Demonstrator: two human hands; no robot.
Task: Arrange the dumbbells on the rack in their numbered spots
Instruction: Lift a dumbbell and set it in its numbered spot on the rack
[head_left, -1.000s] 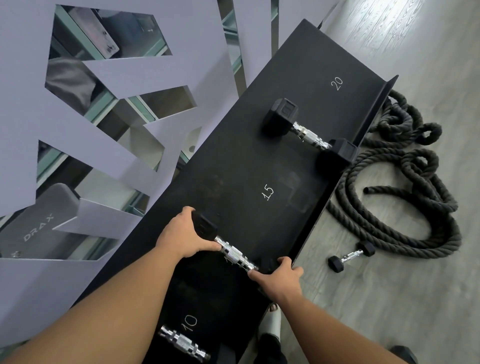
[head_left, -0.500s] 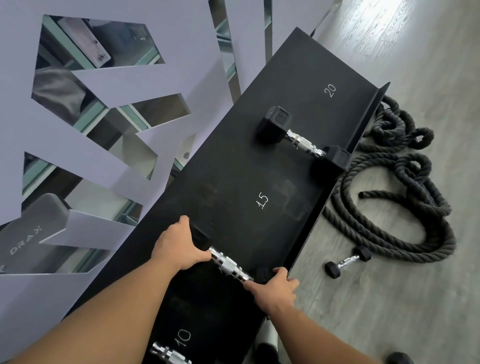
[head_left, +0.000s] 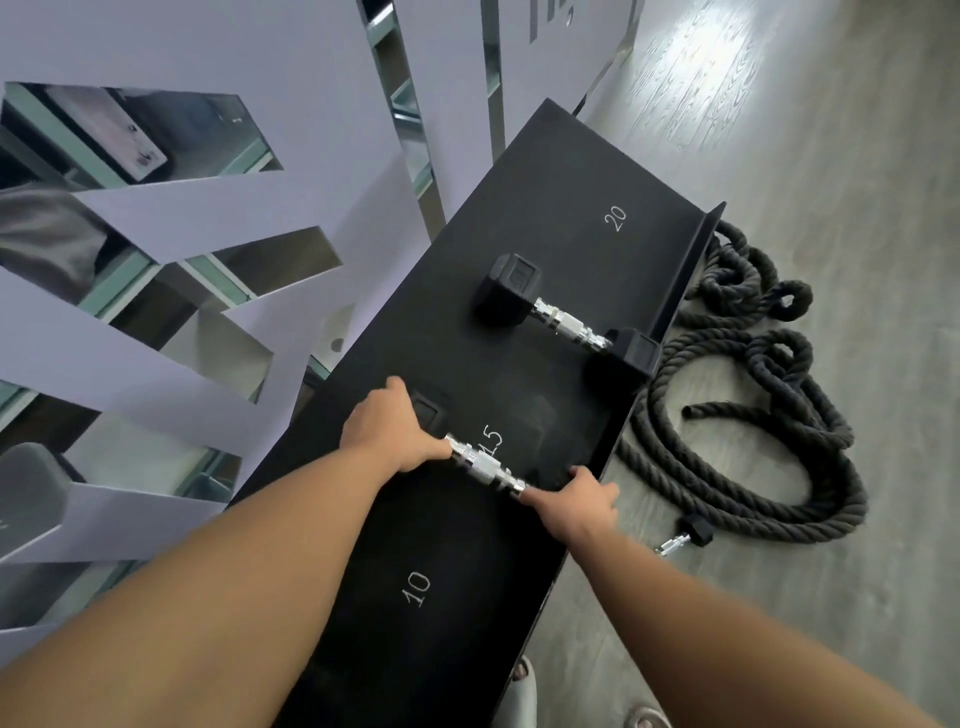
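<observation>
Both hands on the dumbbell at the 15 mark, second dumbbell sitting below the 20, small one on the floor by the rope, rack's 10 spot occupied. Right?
Not quite. In the head view the 10 mark has no dumbbell on it. The rest holds: left hand and right hand grip the dumbbell at 15.

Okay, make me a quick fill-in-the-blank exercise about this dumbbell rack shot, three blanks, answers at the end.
1. Both hands hold the dumbbell over the chalked number ___.
2. The larger dumbbell rests between the marks 15 and ___.
3. Coiled on the floor beside the rack lies a thick black ___.

Missing words: 15; 20; rope
</observation>
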